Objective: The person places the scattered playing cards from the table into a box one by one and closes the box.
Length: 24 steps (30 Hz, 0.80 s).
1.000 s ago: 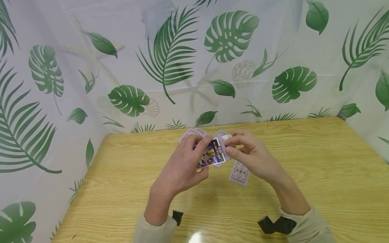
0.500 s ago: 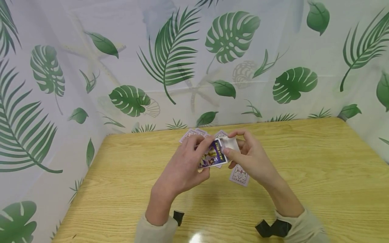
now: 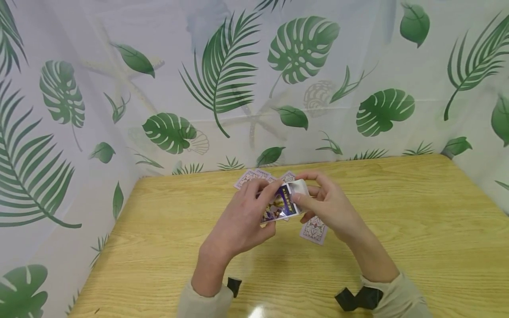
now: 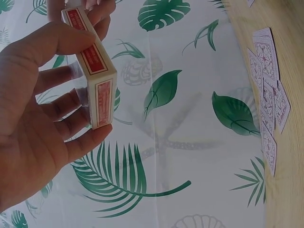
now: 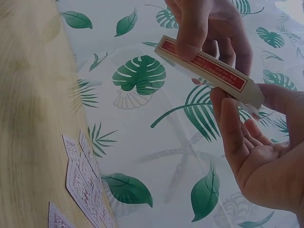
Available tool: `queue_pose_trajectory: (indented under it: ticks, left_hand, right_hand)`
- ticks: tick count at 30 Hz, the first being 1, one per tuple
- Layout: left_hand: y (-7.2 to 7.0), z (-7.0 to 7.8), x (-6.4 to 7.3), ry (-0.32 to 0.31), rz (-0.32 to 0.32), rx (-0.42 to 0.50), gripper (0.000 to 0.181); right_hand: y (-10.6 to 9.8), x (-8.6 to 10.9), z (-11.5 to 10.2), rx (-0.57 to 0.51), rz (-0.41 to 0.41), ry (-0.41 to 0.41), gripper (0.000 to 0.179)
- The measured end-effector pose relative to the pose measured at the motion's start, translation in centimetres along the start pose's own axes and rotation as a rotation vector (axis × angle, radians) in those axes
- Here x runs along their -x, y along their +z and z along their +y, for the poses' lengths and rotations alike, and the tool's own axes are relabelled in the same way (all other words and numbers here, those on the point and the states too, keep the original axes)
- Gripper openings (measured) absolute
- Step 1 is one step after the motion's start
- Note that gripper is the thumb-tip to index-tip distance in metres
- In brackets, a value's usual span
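Observation:
A playing-card box (image 3: 281,204), dark blue and yellow on its upper face, is held above the table between both hands. My left hand (image 3: 238,225) grips its left part; in the left wrist view the thumb lies along the red-and-white side of the box (image 4: 97,66), with fingers underneath. At the right end, my right hand (image 3: 338,212) pinches the white end, thumb on top. In the right wrist view the right thumb and fingers meet at the tip of the box (image 5: 204,66). Whether cards are inside cannot be made out.
Several patterned playing cards (image 3: 248,177) lie overlapping, backs up, on the wooden table (image 3: 167,247) behind the hands. Another card (image 3: 314,229) lies below the right hand. A leaf-print cloth (image 3: 246,88) hangs at the back and left side.
My right fingers have shifted at the box's end. The pale purple piece seen there earlier is out of sight, and more of the white end shows. The left hand keeps its hold.

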<state>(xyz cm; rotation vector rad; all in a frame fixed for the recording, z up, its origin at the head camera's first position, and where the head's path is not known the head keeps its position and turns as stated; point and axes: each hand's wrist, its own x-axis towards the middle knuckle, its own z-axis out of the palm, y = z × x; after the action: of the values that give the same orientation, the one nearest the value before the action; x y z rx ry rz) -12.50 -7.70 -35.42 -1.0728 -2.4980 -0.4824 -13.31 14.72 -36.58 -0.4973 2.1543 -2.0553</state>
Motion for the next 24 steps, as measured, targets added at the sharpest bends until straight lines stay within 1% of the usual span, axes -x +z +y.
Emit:
queue_pose_trajectory:
  ticks: [4,6,8,12,16,19,24]
  left_hand:
    - [0.2,-0.1,0.2,-0.008,0.004,-0.014,0.079]
    - [0.2,-0.2,0.2,-0.012,0.009,-0.025,0.079]
    - [0.2,-0.4,0.2,-0.015,0.011,-0.031,0.079]
    - [0.2,-0.6,0.2,-0.037,-0.004,-0.029,0.079]
    - [0.2,-0.8,0.3,-0.067,-0.023,-0.031,0.078]
    - [0.1,-0.9,0.4,-0.084,-0.034,-0.031,0.078]
    - [0.1,-1.0,0.5,-0.117,-0.054,-0.027,0.078]
  right_hand:
    - [-0.5,-0.1,0.2,0.022,-0.019,0.024,0.043]
    - [-1.0,-0.2,0.2,0.034,-0.010,0.041,0.046]
    - [-1.4,-0.3,0.4,0.040,0.015,0.058,0.048]
    - [-2.4,-0.4,0.8,0.061,0.050,0.096,0.051]
    - [-3.2,-0.4,1.2,0.109,0.038,0.121,0.051]
    - [-3.7,-0.5,1.6,0.213,0.004,0.108,0.051]
    - [-3.8,-0.8,3.2,0.498,-0.059,0.068,0.053]
